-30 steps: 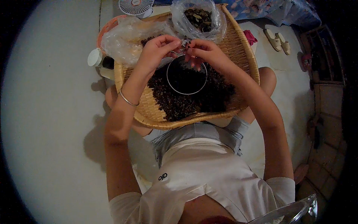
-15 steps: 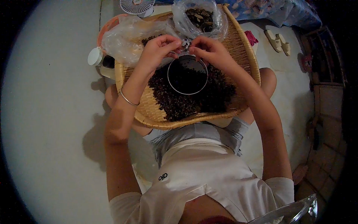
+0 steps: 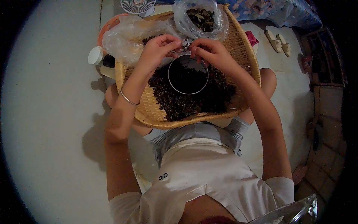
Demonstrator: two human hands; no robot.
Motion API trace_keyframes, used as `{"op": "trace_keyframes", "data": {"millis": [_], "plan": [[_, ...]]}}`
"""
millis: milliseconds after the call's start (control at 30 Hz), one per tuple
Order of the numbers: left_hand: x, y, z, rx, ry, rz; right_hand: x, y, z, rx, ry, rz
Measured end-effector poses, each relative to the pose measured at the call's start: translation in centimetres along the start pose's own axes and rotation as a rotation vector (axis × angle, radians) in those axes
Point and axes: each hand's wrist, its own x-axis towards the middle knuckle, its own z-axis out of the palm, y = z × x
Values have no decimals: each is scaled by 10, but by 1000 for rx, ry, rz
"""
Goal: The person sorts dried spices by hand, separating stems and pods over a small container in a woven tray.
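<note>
Clearly, many loose dark pieces (image 3: 173, 104) lie across the near half of the woven tray (image 3: 158, 124), around 1 round bowl (image 3: 188, 93) with dark contents; sorted and unsorted can't be told apart. Beyond its far rim, the left hand (image 3: 161, 50)'s thumb and forefinger press together by a small pale, speckled bit (image 3: 186, 43); the right hand (image 3: 212, 53)'s fingers curl beside it, their grip unclear. A crumpled clear bag (image 3: 125, 43) crowds far left; 1 open bag (image 3: 221, 27) of brownish pieces sits far right.
</note>
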Motion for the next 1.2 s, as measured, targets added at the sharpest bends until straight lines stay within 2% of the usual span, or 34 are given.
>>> {"op": "trace_keyframes", "data": {"millis": [267, 467, 567, 833, 1033, 1200], "plan": [[-1, 2, 2, 77, -49, 38, 4, -6, -3, 275, -26, 197], [1, -1, 2, 158, -88, 59, 3, 0, -6, 173, -119, 167], [1, -3, 2, 230, -93, 85, 2, -2, -6, 197, -135, 241], [-3, 1, 8, 459, -45, 145, 3, 5, -7, 268, -148, 258], [-2, -3, 6, 491, -14, 243, 3, 5, -6, 271, -123, 299], [-3, 0, 5, 410, -34, 197, 3, 5, -6, 275, -93, 318]]}}
